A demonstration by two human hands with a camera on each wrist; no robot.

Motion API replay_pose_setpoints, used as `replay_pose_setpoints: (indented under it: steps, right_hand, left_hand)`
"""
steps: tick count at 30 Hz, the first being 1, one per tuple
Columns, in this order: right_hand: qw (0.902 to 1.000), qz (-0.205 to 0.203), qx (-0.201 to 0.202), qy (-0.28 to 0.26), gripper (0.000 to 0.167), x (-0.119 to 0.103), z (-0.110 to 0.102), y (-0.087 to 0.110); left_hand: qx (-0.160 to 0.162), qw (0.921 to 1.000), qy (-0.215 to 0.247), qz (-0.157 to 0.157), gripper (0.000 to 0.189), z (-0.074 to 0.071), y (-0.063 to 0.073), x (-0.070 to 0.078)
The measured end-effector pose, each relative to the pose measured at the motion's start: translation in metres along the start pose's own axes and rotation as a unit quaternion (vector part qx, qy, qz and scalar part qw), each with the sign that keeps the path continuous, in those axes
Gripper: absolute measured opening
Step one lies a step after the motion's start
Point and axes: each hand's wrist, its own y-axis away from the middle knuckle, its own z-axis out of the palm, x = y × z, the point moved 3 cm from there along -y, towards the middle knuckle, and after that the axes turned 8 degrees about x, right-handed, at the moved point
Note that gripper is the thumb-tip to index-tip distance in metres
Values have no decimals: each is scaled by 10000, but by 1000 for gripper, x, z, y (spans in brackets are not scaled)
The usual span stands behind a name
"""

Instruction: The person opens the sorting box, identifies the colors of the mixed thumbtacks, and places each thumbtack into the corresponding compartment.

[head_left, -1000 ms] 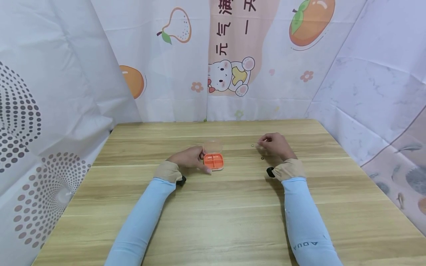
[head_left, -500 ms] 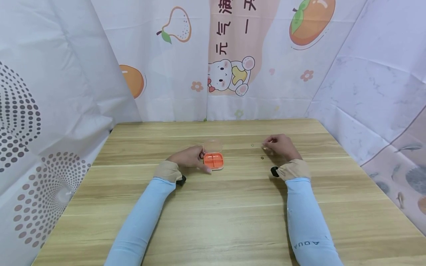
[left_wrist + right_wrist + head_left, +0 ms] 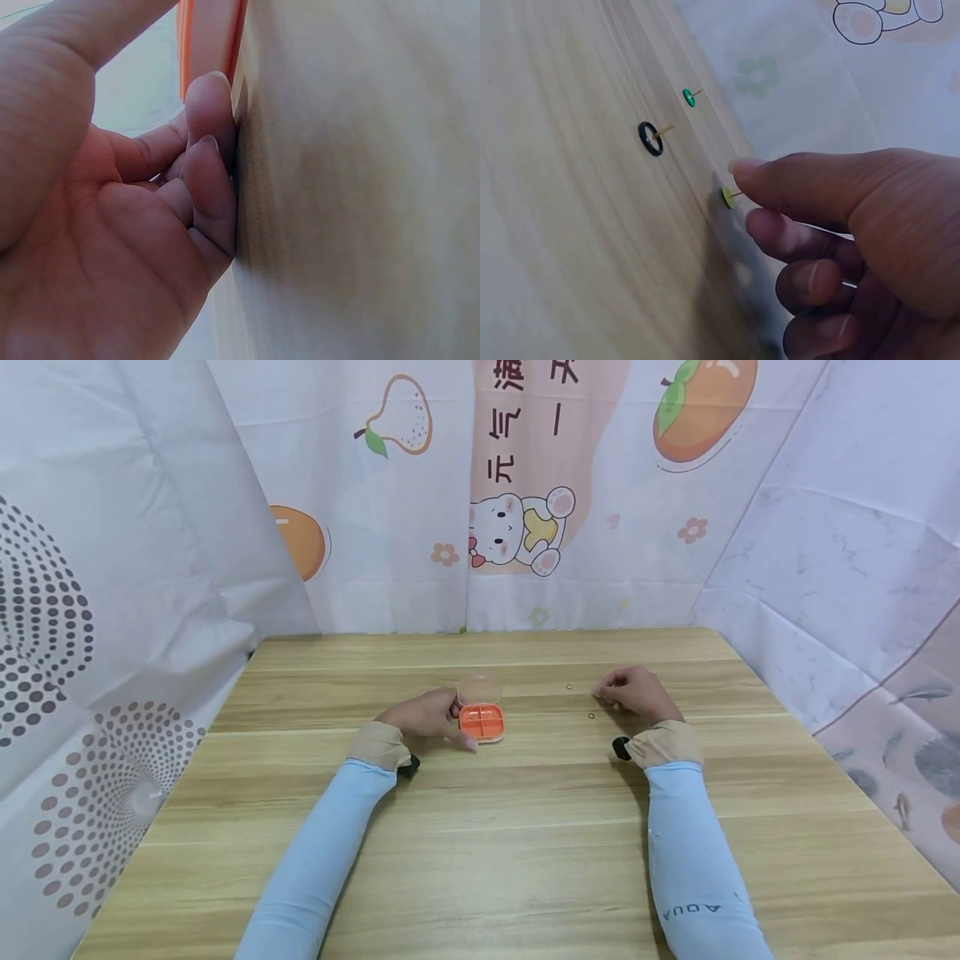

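- Left hand [image 3: 427, 714]: thumb and fingers curled round the orange box [image 3: 492, 727] on the worktop [image 3: 465, 843]
- Right hand [image 3: 636, 692]: half-closed, fingertips at the yellow tack [image 3: 728, 197]; whether gripped, I cannot tell
- Green tack [image 3: 689, 97], black tack [image 3: 651, 139]: nearby, pins up

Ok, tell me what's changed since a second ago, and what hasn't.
The right hand has moved rightward and slightly toward the person, away from the green tack. It is now at the yellow tack; I can't tell whether it grips it. Unchanged: the left hand at the box, its open lid, the green tack and the black tack.
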Motion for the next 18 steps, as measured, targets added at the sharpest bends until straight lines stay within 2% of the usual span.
replay_pose_setpoints:
  steps: [10,18]
  right_hand:
    - [9999,38,80,-110,22,0,0,4]
    - [9998,-24,112,159,26,0,0,2]
  left_hand:
    - [-9,10000,-2,-12,63,0,0,1]
    - [-55,9999,58,151,60,1,-1,0]
